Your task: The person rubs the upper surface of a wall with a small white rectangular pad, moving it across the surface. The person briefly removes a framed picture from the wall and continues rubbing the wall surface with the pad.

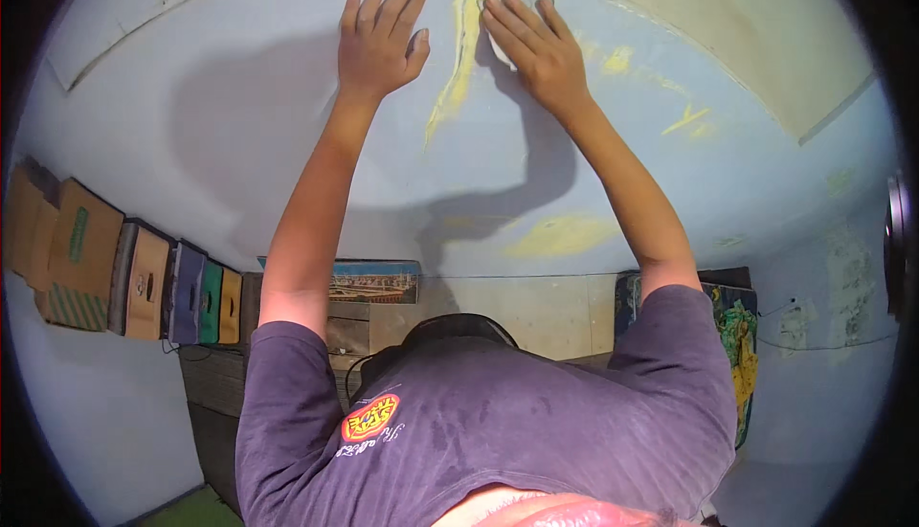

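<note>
My left hand (pixel 381 41) lies flat against the pale blue wall (pixel 278 106), fingers stretched up and nothing in it. To its right, my right hand (pixel 538 48) presses a thin pale sheet (pixel 500 52) to the wall. Only the sheet's edges show past the fingers and palm, so its exact kind is hidden. Between the two hands runs a jagged yellow streak (pixel 466 39), narrowing toward its lower end. My right fingertips are at the streak's right side. More yellow patches (pixel 617 60) mark the wall right of that hand.
Several box-like cases (pixel 144 278) and a cardboard box (pixel 84 249) stand in a row at the left. A picture panel (pixel 373 281) is low behind my left arm. Behind my right arm is a colourful cloth-like pile (pixel 735 336). The right wall (pixel 850 288) has peeling patches.
</note>
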The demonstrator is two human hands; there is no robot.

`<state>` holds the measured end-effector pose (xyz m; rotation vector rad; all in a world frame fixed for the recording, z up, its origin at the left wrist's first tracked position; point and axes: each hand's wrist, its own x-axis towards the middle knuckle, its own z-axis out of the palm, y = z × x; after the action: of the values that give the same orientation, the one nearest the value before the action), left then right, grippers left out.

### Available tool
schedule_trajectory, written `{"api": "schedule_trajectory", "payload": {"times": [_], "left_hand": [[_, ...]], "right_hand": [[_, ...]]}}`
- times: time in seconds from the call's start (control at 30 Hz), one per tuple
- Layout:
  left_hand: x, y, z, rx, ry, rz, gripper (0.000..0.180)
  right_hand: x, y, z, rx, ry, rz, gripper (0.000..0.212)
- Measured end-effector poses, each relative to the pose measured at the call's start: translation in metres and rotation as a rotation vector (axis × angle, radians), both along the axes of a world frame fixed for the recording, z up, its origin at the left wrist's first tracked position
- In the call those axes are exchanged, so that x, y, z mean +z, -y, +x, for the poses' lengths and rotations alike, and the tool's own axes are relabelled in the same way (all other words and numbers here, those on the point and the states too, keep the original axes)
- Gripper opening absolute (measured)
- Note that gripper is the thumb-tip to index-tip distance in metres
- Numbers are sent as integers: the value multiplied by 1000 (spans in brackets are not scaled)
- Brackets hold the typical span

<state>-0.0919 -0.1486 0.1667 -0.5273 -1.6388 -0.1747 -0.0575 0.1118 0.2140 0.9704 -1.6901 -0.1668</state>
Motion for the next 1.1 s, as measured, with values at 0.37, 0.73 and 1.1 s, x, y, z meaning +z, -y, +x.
{"api": "schedule_trajectory", "payload": {"times": [0.37, 0.73, 1.1], "left_hand": [[-1, -3, -1, 34, -33, 8, 60], [-2, -1, -2, 59, -18, 6, 61], [-2, -6, -1, 40, -45, -2, 60]], "right_hand": [[-41, -25, 14, 61, 266, 353, 55], [67, -16, 6, -80, 4, 403, 64], [-46, -50, 9, 13, 267, 776, 54]]}}
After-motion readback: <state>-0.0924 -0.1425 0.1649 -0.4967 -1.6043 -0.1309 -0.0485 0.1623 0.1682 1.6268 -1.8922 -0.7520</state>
